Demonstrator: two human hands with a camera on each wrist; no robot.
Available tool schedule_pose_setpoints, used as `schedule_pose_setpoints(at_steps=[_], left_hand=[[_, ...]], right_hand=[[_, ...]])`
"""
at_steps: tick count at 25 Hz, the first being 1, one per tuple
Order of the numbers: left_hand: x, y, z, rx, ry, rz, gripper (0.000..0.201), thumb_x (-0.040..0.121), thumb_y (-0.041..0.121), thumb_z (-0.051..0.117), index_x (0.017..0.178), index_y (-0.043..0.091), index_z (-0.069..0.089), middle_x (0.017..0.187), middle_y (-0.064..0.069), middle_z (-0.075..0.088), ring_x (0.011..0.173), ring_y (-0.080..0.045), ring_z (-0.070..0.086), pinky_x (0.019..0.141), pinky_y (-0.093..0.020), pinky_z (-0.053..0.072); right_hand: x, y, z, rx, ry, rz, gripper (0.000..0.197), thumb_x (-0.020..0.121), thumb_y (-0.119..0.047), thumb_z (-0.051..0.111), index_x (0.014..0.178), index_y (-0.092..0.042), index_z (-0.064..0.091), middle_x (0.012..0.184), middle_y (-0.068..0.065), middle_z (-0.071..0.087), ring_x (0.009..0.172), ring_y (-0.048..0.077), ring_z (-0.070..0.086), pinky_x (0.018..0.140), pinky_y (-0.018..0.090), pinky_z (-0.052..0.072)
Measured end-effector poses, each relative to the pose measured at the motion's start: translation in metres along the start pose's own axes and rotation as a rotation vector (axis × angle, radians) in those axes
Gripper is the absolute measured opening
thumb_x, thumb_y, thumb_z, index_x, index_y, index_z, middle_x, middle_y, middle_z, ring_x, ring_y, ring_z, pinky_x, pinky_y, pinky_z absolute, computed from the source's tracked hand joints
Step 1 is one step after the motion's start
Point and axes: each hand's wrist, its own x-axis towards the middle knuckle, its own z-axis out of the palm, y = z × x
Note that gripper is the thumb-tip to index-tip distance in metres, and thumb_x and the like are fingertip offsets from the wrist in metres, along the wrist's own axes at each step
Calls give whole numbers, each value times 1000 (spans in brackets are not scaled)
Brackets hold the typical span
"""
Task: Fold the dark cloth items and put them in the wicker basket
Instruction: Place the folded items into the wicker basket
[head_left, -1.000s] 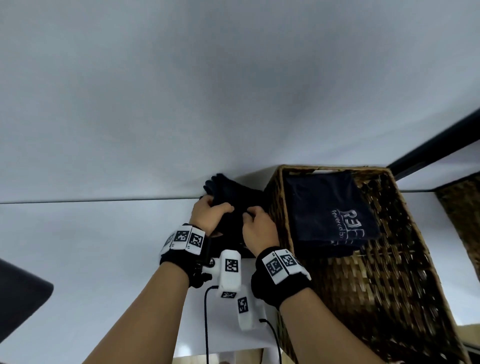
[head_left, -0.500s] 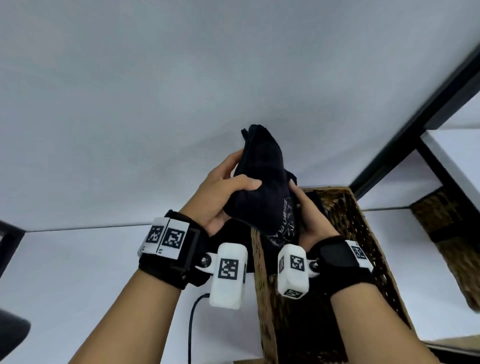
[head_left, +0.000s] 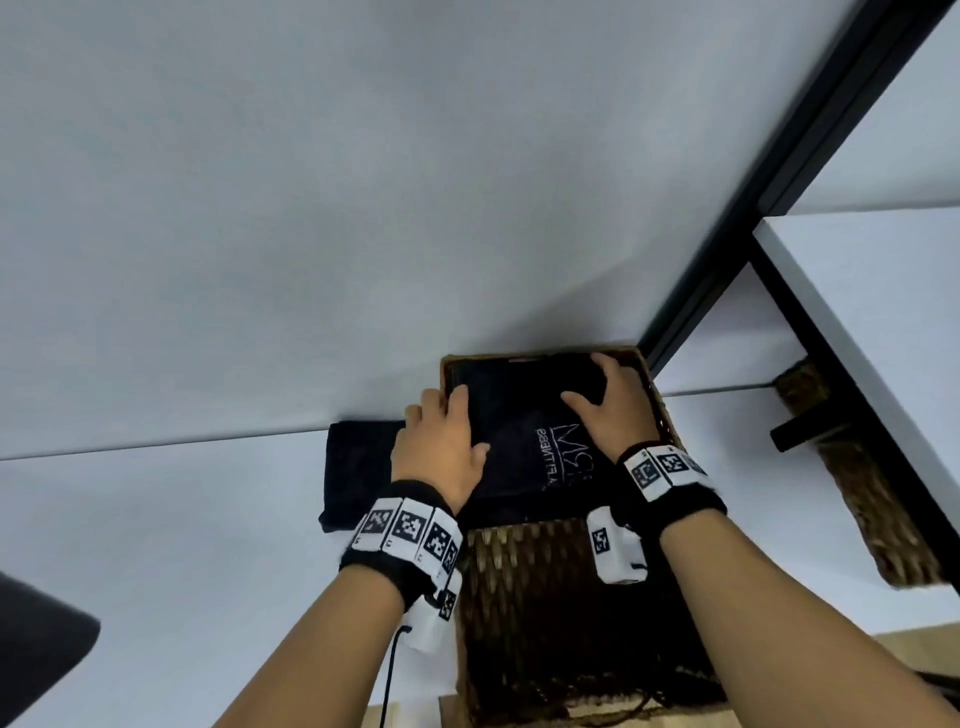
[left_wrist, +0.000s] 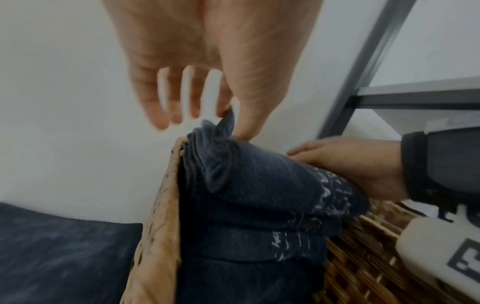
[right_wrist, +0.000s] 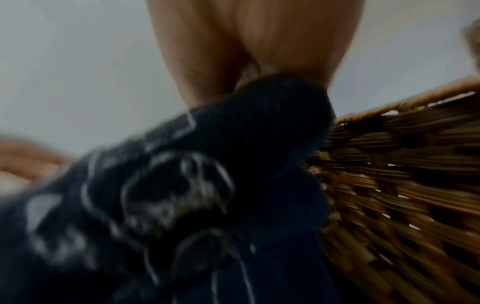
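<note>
A folded dark cloth (head_left: 524, 431) with white lettering lies on top of other folded dark cloth at the far end of the wicker basket (head_left: 545, 597). My left hand (head_left: 457, 415) is at its left edge by the basket rim. In the left wrist view, thumb and forefinger of the left hand (left_wrist: 233, 121) pinch a corner of the cloth (left_wrist: 259, 181). My right hand (head_left: 592, 384) holds the cloth's far right side, thumb on top. The right wrist view shows the right hand (right_wrist: 254, 82) gripping the cloth (right_wrist: 182, 205) beside the basket wall (right_wrist: 402, 164). Another folded dark cloth (head_left: 358, 467) lies on the table left of the basket.
The basket stands against a white wall. A black shelf frame (head_left: 753, 208) with a white board (head_left: 883, 312) rises at the right, with a second wicker basket (head_left: 857, 493) under it. A dark object (head_left: 36, 649) sits at the lower left. A black cable (head_left: 389, 675) hangs near my left forearm.
Both hands lifted the folded cloth off the table, carried it right and lowered it onto the stack in the basket. The view has swung right.
</note>
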Motion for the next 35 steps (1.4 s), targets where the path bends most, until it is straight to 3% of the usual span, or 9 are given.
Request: schedule_pose_setpoints(at_steps=[2, 7, 12, 14, 16, 22, 26, 29, 35], left_hand=[[-5, 7, 1, 89, 144, 125, 70, 91, 52, 49, 147, 20, 22, 147, -8, 30, 130, -29, 34, 102, -43, 37], [0, 5, 19, 208, -29, 273, 92, 84, 74, 33, 151, 28, -9, 161, -3, -9, 148, -27, -6, 115, -47, 16], [7, -5, 14, -165, 129, 4, 83, 91, 63, 35, 153, 20, 1, 160, -11, 11, 146, -29, 16, 111, -48, 26], [8, 4, 13, -62, 244, 139, 74, 94, 51, 41, 152, 16, 12, 159, -11, 16, 146, -29, 17, 112, -48, 25], [12, 11, 17, 105, 155, 321, 65, 96, 51, 36, 151, 20, 20, 160, -5, 17, 148, -24, 10, 116, -48, 12], [23, -8, 27, 217, -205, 169, 81, 92, 68, 18, 153, 18, -2, 161, 0, -7, 148, -16, -7, 118, -50, -4], [20, -28, 11, -175, -28, 251, 66, 96, 52, 37, 151, 18, 20, 157, -5, 22, 145, -20, 18, 119, -44, 7], [22, -84, 6, -555, 321, 12, 42, 94, 30, 53, 134, 16, 49, 132, -10, 54, 121, -26, 50, 104, -39, 38], [25, -192, 60, -615, -148, -593, 50, 90, 26, 60, 133, 5, 46, 133, -18, 54, 123, -33, 50, 97, -31, 38]], right_hand=[[-7, 0, 4, -43, 176, -247, 38, 88, -24, 64, 124, -14, 60, 127, 10, 56, 119, 30, 51, 103, 42, 40], [-12, 2, 24, -399, -63, -314, 36, 96, -36, 48, 128, -22, 56, 137, 2, 53, 130, 27, 42, 98, 45, 38], [-9, -5, 25, -527, -124, -265, 45, 98, -39, 40, 142, -29, 39, 142, 1, 45, 135, 27, 34, 99, 47, 34], [-11, -8, 25, -552, -127, -259, 47, 99, -39, 39, 145, -31, 36, 143, 2, 44, 135, 27, 33, 100, 48, 33], [-10, -8, 25, -562, -132, -260, 47, 99, -39, 38, 146, -32, 35, 144, 2, 43, 136, 27, 32, 101, 48, 32], [-14, -7, 30, -565, -172, -253, 47, 99, -41, 37, 145, -34, 35, 146, 0, 42, 137, 26, 32, 101, 49, 32], [-17, -32, 22, -579, -152, -159, 44, 96, -40, 42, 139, -34, 42, 142, 0, 43, 131, 27, 36, 100, 47, 31], [-20, -84, 18, -294, -68, -84, 34, 92, -32, 49, 125, -25, 56, 127, 6, 53, 119, 29, 49, 98, 45, 40], [-68, -182, 132, -231, -430, -173, 31, 93, -22, 46, 122, -14, 54, 122, 10, 54, 112, 29, 56, 91, 37, 46]])
